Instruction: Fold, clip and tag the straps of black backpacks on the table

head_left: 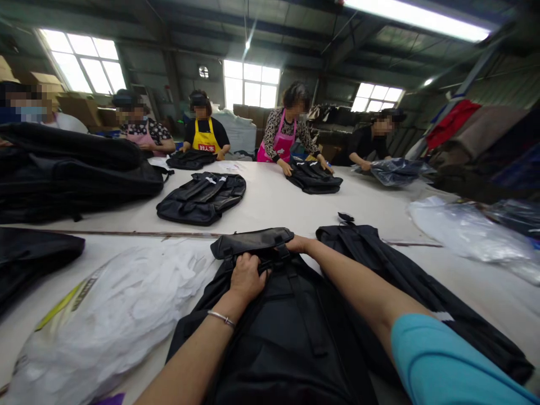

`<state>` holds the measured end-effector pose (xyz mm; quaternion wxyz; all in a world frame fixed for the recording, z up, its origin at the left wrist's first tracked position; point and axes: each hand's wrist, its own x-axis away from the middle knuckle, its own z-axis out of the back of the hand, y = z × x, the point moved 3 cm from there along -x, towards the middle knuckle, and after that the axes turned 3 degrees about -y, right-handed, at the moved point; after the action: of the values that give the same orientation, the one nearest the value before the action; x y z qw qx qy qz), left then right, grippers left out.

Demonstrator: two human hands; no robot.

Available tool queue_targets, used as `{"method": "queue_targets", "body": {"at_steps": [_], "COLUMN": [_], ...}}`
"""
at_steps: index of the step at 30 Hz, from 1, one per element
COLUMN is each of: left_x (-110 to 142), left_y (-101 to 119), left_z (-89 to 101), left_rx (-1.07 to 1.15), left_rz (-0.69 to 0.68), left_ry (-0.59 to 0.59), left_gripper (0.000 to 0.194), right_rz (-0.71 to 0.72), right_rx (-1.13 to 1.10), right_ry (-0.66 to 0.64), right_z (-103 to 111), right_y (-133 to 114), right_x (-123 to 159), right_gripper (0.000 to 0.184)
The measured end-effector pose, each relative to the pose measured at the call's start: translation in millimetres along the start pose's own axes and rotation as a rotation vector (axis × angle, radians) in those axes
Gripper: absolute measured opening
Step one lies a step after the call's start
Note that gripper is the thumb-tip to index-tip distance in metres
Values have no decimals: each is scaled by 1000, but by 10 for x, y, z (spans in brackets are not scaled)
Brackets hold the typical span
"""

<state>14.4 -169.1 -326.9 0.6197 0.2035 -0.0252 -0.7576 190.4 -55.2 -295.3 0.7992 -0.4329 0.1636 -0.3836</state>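
A black backpack (287, 332) lies on the table right in front of me, its top end pointing away. My left hand (248, 277) has its fingers curled into the fabric just below the top flap (253, 239), and a silver bangle circles that wrist. At the flap's right edge, beside a hanging strap (306, 315), my right hand (297, 244) grips the backpack; most of its fingers are hidden behind the flap. Another black backpack (379, 259) lies close by on the right, partly under my right forearm.
White plastic bags (139, 304) are heaped to the left. Black bags (76, 174) are piled at the far left, and one backpack (202, 197) lies across the table. Clear plastic (476, 230) sits at right. Several co-workers (287, 126) handle bags along the far side.
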Motion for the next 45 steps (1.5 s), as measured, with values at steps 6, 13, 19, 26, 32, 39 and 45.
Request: {"method": "queue_targets", "body": {"at_steps": [6, 13, 19, 26, 32, 39, 45], "left_x": [30, 5, 119, 146, 143, 140, 132], "left_y": [-17, -19, -5, -58, -75, -86, -44], "left_z": [2, -30, 24, -9, -46, -56, 0], "left_rx": [9, 29, 105, 121, 126, 126, 156], "left_rz": [-28, 3, 55, 75, 60, 57, 56], "left_ry": [44, 15, -27, -6, -17, 8, 27], "left_gripper": [29, 25, 36, 44, 43, 42, 46], "right_rz": [31, -14, -45, -41, -85, -50, -87], "right_rx": [-10, 4, 69, 116, 204, 224, 104], "right_ry": [2, -15, 25, 14, -96, -29, 267], "right_z": [106, 13, -43, -16, -32, 15, 10], "right_y": [65, 47, 189, 407, 231, 214, 396], "right_x": [-9, 129, 263, 129, 172, 160, 221], "right_gripper": [38, 44, 48, 50, 46, 50, 50]}}
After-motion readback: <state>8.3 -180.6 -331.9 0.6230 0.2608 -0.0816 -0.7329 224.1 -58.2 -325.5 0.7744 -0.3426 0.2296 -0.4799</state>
